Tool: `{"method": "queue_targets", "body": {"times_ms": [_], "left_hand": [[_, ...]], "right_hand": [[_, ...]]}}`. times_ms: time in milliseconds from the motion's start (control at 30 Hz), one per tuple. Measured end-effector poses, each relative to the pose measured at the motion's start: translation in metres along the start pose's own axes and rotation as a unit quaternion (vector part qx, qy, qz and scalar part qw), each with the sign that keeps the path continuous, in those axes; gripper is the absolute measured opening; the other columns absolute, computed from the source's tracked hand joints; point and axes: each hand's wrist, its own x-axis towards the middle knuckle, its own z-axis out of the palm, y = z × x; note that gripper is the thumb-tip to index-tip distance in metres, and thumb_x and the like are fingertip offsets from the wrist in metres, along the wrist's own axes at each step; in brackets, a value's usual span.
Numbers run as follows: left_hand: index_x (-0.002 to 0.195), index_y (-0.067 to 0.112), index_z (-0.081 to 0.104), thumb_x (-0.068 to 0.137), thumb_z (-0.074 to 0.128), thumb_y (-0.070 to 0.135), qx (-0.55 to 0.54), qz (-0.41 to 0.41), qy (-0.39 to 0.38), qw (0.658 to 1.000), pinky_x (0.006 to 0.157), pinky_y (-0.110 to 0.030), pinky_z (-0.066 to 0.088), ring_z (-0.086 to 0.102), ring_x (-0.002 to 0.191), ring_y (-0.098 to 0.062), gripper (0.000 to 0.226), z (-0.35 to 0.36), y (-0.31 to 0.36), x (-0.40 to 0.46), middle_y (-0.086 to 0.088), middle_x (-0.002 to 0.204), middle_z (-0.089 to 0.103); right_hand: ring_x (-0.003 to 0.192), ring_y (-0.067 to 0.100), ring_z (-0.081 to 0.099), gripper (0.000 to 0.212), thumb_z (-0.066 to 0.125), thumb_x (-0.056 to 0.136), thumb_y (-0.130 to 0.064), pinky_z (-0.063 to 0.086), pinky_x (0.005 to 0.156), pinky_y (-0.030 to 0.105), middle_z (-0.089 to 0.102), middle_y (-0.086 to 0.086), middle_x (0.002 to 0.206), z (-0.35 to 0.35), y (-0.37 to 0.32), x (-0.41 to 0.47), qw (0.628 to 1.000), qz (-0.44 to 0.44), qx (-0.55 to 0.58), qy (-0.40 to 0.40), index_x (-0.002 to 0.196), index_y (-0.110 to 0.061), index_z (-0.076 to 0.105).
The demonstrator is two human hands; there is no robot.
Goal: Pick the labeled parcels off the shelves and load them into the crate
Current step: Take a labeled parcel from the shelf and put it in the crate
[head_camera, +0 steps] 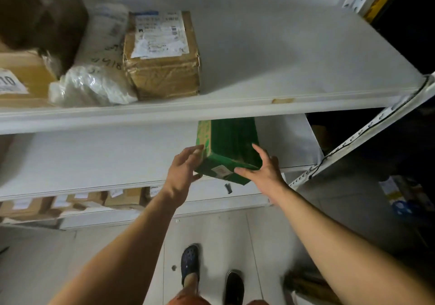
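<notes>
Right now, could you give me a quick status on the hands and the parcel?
Both hands, left hand and right hand, on the green parcel. Parcel tilted at middle shelf edge. Nothing blocking.

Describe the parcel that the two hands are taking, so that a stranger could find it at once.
On the white shelving, look at the middle shelf, below the shelf with the taped brown box. At its front edge sits the green box, between the left hand and right hand. It is the only green parcel.
</notes>
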Motion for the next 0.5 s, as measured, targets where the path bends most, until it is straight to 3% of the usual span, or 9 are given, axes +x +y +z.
{"method": "queue_targets", "body": {"times_ms": [100,200,300,367,433,467,500], "left_hand": [[0.109,0.034,0.083,0.104,0.063,0.028,0.005,0.101,0.025,0.995,0.107,-0.052,0.057,0.068,0.121,-0.027,0.021,0.010,0.016,-0.012,-0.012,0.134,0.065],[0.126,0.040,0.075,0.103,0.066,0.028,0.010,0.156,-0.011,0.988,0.115,-0.046,0.050,0.062,0.133,-0.022,0.027,0.021,0.032,-0.027,-0.002,0.143,0.062],[0.151,0.033,0.052,0.107,0.063,0.019,-0.004,0.126,-0.087,0.988,0.114,-0.036,0.047,0.058,0.138,-0.017,0.047,0.026,0.041,-0.035,0.004,0.153,0.058],[0.155,0.023,0.048,0.107,0.060,0.012,0.081,0.082,-0.057,0.992,0.108,-0.033,0.045,0.057,0.136,-0.019,0.051,0.025,0.032,-0.031,-0.002,0.154,0.054],[0.142,0.018,0.057,0.100,0.069,0.041,0.182,0.006,0.014,0.983,0.103,-0.035,0.047,0.060,0.130,-0.028,0.049,0.021,0.018,-0.031,-0.008,0.143,0.060],[0.140,0.016,0.057,0.089,0.073,0.064,0.192,-0.042,0.041,0.980,0.102,-0.038,0.048,0.061,0.125,-0.030,0.071,0.021,0.010,-0.036,-0.007,0.137,0.061],[0.143,0.016,0.055,0.082,0.075,0.073,0.172,-0.087,0.048,0.980,0.100,-0.040,0.049,0.060,0.120,-0.029,0.086,0.020,0.001,-0.040,-0.006,0.134,0.061]], "right_hand": [[0.136,0.018,0.051,0.090,0.098,0.073,-0.020,0.052,0.109,0.032,0.043,0.000,0.148,-0.006,-0.004,-0.009,0.995,-0.061,0.067,-0.030,0.146,-0.036,0.048],[0.127,0.026,0.064,0.085,0.091,0.076,-0.002,0.064,0.092,0.048,0.064,0.003,0.141,-0.008,-0.010,-0.022,0.970,-0.018,0.232,-0.070,0.146,-0.027,0.050],[0.125,0.038,0.068,0.055,0.073,0.093,-0.006,0.061,0.095,0.058,0.069,0.008,0.141,-0.012,-0.004,-0.029,0.909,0.048,0.387,-0.145,0.142,-0.024,0.057],[0.125,0.043,0.068,0.054,0.071,0.093,-0.016,0.056,0.104,0.057,0.070,0.016,0.137,-0.006,0.006,-0.033,0.858,0.121,0.473,-0.159,0.145,-0.017,0.055],[0.125,0.052,0.065,0.062,0.072,0.090,-0.025,0.052,0.110,0.056,0.068,0.027,0.136,0.007,0.014,-0.038,0.805,0.192,0.543,-0.145,0.147,-0.010,0.053],[0.125,0.053,0.064,0.065,0.072,0.089,-0.030,0.056,0.106,0.053,0.066,0.029,0.137,0.013,0.015,-0.042,0.785,0.217,0.562,-0.143,0.147,-0.008,0.053],[0.126,0.054,0.063,0.066,0.072,0.089,-0.034,0.063,0.096,0.047,0.065,0.031,0.138,0.019,0.017,-0.045,0.772,0.237,0.573,-0.141,0.146,-0.006,0.054]]}}
